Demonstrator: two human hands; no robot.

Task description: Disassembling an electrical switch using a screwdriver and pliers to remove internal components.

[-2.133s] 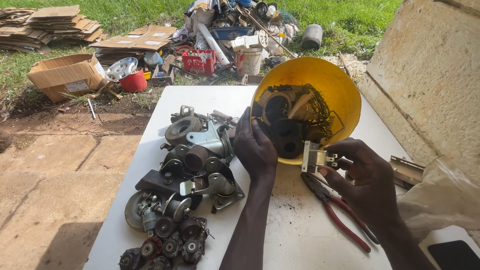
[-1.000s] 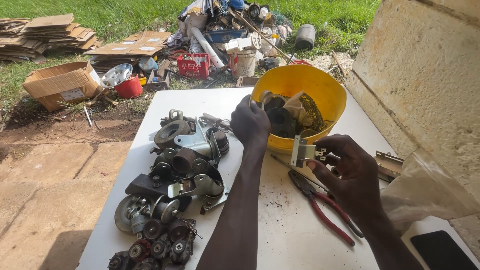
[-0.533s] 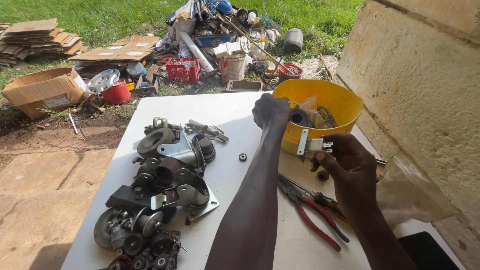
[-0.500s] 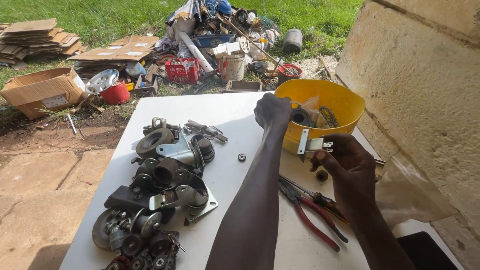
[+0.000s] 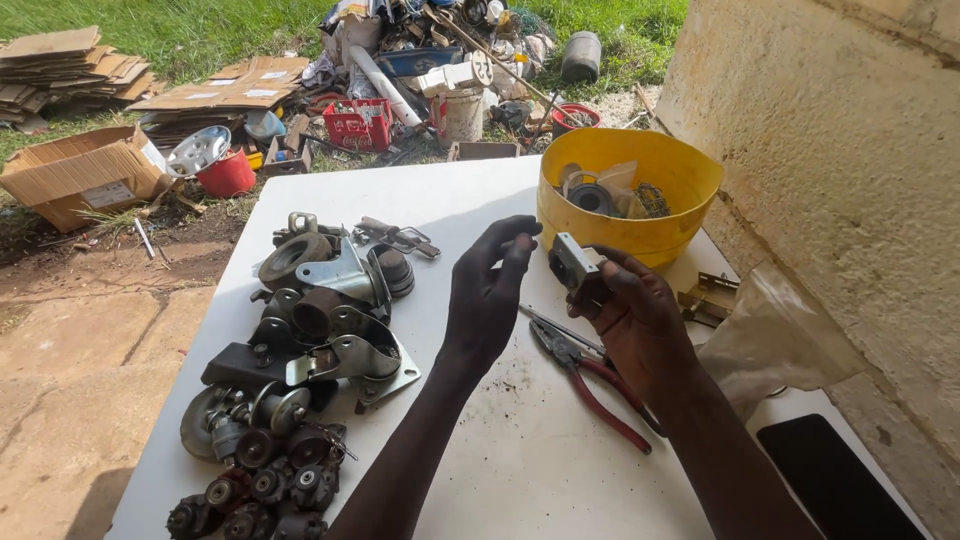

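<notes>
Left hand [image 5: 490, 290] withdrawn from yellow bowl [image 5: 690, 190], fingers loose, nothing held.
Small metal part [image 5: 574, 262] is gripped by right hand [image 5: 630, 320] before the bowl; brown cardboard box [image 5: 80, 172] lies far left.

right hand [image 5: 630, 320] covers the lower part of the small metal part [image 5: 572, 262] | pliers [image 5: 590, 375] jaws partly behind that hand | castor pile [image 5: 290, 380] cut by bottom edge | yellow bowl [image 5: 640, 235] contents too jumbled to tell

Dull grey metal bracket [image 5: 573, 262], glossy yellow plastic tub [image 5: 628, 200], smooth white tabletop [image 5: 520, 440]
</notes>
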